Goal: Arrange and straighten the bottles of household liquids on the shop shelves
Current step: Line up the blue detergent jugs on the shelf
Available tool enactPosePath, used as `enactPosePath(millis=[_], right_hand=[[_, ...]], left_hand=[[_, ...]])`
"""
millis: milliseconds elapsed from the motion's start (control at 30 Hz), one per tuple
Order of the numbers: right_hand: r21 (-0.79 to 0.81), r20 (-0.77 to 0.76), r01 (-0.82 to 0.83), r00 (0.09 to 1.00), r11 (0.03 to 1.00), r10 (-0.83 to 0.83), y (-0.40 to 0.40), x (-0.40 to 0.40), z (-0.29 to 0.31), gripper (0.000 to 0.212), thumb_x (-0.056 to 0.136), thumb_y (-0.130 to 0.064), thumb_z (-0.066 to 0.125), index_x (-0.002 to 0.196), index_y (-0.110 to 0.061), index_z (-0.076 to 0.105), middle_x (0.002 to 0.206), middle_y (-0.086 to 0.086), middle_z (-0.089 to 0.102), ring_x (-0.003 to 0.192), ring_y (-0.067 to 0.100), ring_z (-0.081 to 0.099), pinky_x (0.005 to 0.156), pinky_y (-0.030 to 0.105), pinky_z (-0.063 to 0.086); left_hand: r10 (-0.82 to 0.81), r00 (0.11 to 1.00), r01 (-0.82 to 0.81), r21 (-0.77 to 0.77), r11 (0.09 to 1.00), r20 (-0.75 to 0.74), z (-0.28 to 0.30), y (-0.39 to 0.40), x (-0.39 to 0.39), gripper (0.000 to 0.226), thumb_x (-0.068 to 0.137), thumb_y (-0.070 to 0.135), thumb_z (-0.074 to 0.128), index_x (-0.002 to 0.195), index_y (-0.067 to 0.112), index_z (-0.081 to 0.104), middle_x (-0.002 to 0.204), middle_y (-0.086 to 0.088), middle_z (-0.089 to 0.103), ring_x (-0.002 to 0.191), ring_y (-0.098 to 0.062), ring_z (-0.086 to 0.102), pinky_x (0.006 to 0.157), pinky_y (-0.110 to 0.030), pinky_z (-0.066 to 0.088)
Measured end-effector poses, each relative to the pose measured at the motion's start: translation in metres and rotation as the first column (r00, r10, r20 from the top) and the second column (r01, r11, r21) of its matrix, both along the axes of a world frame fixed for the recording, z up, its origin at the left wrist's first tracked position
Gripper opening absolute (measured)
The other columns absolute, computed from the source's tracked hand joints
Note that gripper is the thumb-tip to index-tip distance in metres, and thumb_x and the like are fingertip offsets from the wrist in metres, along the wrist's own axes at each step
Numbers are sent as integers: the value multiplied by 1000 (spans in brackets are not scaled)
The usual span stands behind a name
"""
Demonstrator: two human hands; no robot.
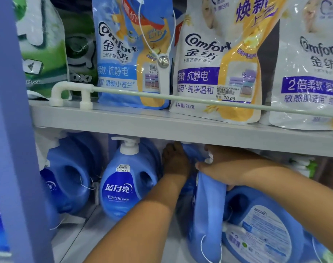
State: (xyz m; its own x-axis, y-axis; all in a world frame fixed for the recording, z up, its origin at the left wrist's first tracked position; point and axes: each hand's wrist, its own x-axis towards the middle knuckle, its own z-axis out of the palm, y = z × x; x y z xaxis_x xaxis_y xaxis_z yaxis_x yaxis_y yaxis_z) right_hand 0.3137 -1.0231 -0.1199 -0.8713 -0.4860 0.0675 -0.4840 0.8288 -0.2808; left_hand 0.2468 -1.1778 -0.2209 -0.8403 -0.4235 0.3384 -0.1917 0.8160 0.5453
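Lower shelf (108, 232): blue bottle (207, 209) between left hand (176, 162), right hand (224, 168).

Blue detergent bottle (124, 186): smooth moulded plastic, soft sheen, white plastic pump cap, glossy printed label. Larger blue jug (264, 224) at lower right: same smooth plastic, paper-like label with fine print. Softener refill pouches (217, 59) above: thin flexible film, very glossy, crinkled, catching glare. Shelf board (162, 126): grey, matt, smooth painted look. Guard rail (181, 96): pale slim rod in white plastic brackets. Security tag (162, 61): white plastic with a shiny metal stud.
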Motion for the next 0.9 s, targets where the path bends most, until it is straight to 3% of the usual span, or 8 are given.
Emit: enactPosePath(millis=[133,267,433,500,633,700,800,900], right_hand=[[-51,-37,-22,999,998,20,5,5,-1,38,92,-58,58,114,-31,42,98,-18,50,72,17,71,51,27,61],[-21,-98,-137,986,990,135,11,4,0,51,93,-58,59,135,-30,47,129,-12,57,113,12,59,93,25,47],[-127,192,-340,913,932,359,34,-6,19,40,94,-19,69,130,-34,57,136,-9,55,130,11,49,112,29,40],[-135,169,-339,918,931,359,33,-17,18,30,93,-10,69,115,-29,62,123,-8,58,125,19,52,112,38,41],[-238,43,-229,968,944,246,11,-26,9,21,92,-23,71,84,-24,52,90,-7,56,94,20,57,86,30,45],[-186,-59,-134,990,973,125,2,-26,4,28,88,-44,73,80,-27,51,82,-13,54,75,10,53,66,19,39],[2,-325,28,945,1000,-26,-14,-27,-3,38,89,-60,64,104,-26,55,107,-3,60,92,19,56,75,26,37],[-30,-221,2,975,1000,-9,-23,-33,-2,39,91,-54,68,105,-22,52,121,8,63,98,22,55,82,29,37]], left_hand=[[87,996,-84,-100,991,22,0,-4,0,83,91,31,68,155,7,21,152,-21,29,137,-37,34,113,-44,31],[59,996,-56,-39,998,70,13,-5,12,72,98,28,63,155,10,24,156,-19,26,142,-37,30,115,-41,30],[-13,818,322,439,839,-574,14,5,118,27,100,21,57,127,19,63,128,6,65,119,-13,61,88,-6,41],[-11,752,398,440,805,-659,-5,6,184,29,92,34,58,118,30,69,118,18,72,108,4,66,82,1,42],[158,714,212,426,879,-682,-39,-40,233,21,85,35,69,106,39,69,122,7,69,107,-8,68,93,-17,50],[262,785,-7,415,910,-561,-44,-68,224,40,84,31,81,119,33,63,132,1,57,115,-24,63,96,-34,48],[248,903,-120,348,930,-352,-54,-82,202,100,71,32,92,154,25,36,151,-10,39,136,-30,44,108,-45,41],[196,923,-80,333,940,-332,-73,-82,185,126,62,34,97,160,26,19,157,-12,34,141,-24,36,112,-44,37]])
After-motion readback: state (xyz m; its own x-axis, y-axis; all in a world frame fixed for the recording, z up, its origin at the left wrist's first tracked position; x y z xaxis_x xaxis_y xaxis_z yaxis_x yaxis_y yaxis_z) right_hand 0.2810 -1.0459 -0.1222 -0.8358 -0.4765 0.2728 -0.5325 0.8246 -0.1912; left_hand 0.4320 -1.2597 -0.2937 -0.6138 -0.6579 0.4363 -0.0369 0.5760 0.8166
